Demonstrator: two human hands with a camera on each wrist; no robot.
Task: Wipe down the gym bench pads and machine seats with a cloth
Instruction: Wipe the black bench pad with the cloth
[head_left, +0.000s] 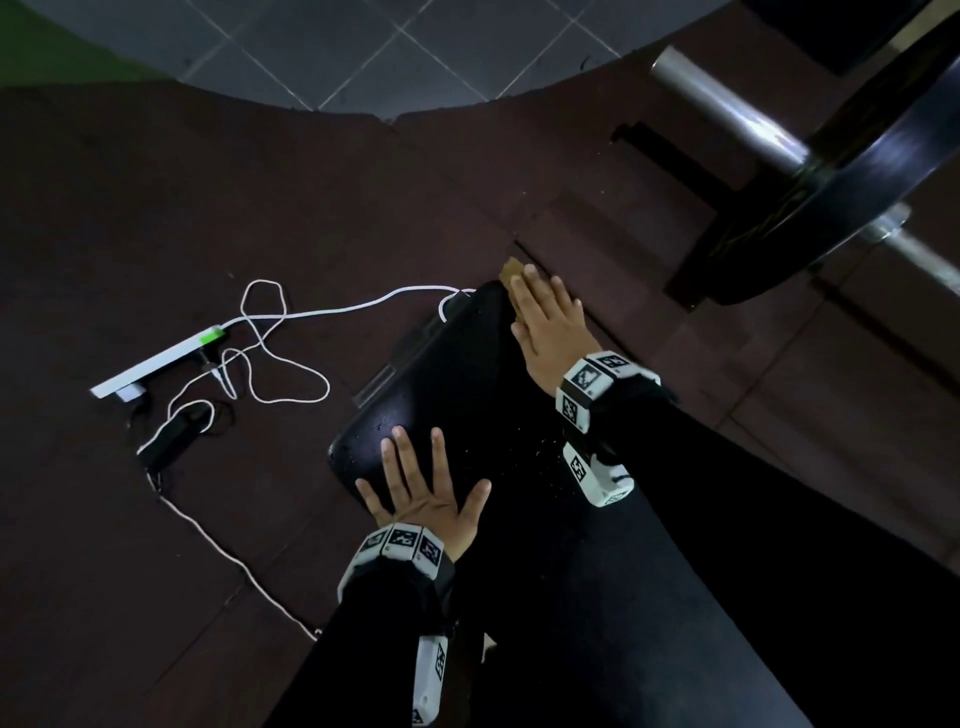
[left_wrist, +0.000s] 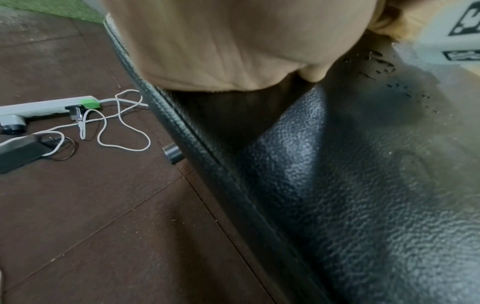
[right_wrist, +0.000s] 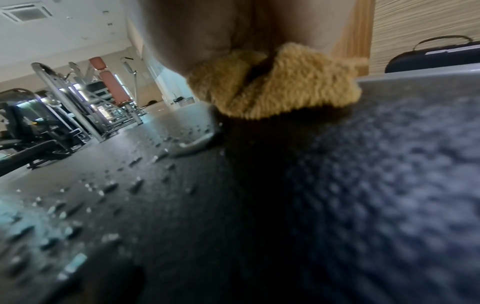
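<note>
Head view shows the right hand (head_left: 550, 327) laid flat, fingers straight, pressing a tan fluffy cloth (head_left: 511, 270) onto the far corner of the black textured vinyl bench pad (head_left: 457, 374), likely to sweep up the water droplets (right_wrist: 109, 185) beaded on it. Its grip is wide, not clenched. The left hand (head_left: 423, 493) rests splayed and empty on the pad's near edge, probably bracing the body. A white power strip (head_left: 156, 361) lies on the brown floor (head_left: 130, 208).

A gym: weight machines (right_wrist: 64, 107) stand left of the right hand, a loaded barbell (head_left: 810, 156) beyond it, rubber floor tiles (left_wrist: 91, 205).
</note>
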